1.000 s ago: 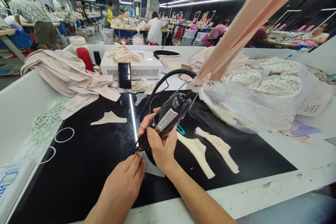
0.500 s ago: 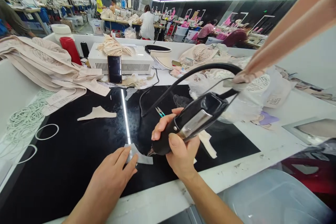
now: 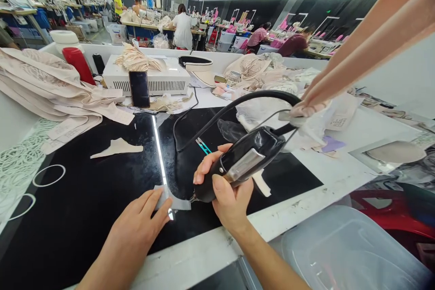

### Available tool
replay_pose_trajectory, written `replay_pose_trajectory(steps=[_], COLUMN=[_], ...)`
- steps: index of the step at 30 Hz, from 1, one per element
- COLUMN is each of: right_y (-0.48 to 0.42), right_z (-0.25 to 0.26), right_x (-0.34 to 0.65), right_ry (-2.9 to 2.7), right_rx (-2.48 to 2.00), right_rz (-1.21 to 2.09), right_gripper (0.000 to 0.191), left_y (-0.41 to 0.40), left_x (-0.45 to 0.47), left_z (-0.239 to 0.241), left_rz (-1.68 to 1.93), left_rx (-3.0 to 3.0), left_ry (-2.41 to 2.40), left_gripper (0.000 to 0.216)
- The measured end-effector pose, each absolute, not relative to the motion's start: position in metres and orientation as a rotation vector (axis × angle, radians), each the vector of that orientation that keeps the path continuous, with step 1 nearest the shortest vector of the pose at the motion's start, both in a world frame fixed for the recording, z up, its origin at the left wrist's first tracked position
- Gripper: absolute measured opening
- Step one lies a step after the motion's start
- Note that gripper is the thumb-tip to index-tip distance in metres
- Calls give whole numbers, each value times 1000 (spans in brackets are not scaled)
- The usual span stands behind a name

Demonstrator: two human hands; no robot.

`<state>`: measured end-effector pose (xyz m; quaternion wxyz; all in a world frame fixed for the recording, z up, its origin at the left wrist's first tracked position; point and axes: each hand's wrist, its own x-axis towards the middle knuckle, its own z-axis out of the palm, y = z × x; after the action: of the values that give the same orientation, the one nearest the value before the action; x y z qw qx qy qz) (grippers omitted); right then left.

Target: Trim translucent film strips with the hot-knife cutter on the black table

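My left hand (image 3: 139, 219) holds a small curved grey piece of material (image 3: 180, 204) down on the black work mat (image 3: 84, 217), its fingertips and thumb over the piece's left part. In my right hand (image 3: 231, 190) is a black corded hand tool (image 3: 244, 158) with a silvery metal lever on its side, the fingers wrapped round its body. Its thin metal tip meets the right end of the grey piece; whether it presses on it I cannot tell. A twisted beige fabric strip (image 3: 356, 63) tied to the cable end runs up to the right.
Teal thread snips (image 3: 203, 146) lie behind the tool. Beige scraps (image 3: 117, 147) rest on the mat, white rings (image 3: 49, 175) at left. A white box (image 3: 152, 81), a phone (image 3: 139, 90) and beige garment piles (image 3: 68, 77) stand behind. A clear plastic bin (image 3: 346, 249) sits below right.
The tool tip has come onto the right end of the grey piece. My left hand stays on that piece. The whole view has shifted slightly to the right.
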<state>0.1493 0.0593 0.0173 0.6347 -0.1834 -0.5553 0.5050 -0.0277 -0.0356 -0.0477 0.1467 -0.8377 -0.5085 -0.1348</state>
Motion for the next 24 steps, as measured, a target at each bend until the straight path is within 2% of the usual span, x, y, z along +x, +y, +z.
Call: replay_pose_trajectory(steps=[7, 18, 24], right_y=[56, 53, 51], right_z=[19, 17, 33], right_x=[154, 153, 152], right_ry=[-1252, -1261, -1291], right_rx=[-400, -407, -378], right_rz=[1187, 1216, 1241], right_gripper=[34, 35, 44], left_y=[-37, -32, -30], left_x=[-31, -24, -33], left_z=[-52, -35, -19], left_rz=[-413, -486, -703], left_rx=[-2392, -2372, -2553], left_ry=[-1445, -1415, -1647], left_gripper=[33, 42, 40])
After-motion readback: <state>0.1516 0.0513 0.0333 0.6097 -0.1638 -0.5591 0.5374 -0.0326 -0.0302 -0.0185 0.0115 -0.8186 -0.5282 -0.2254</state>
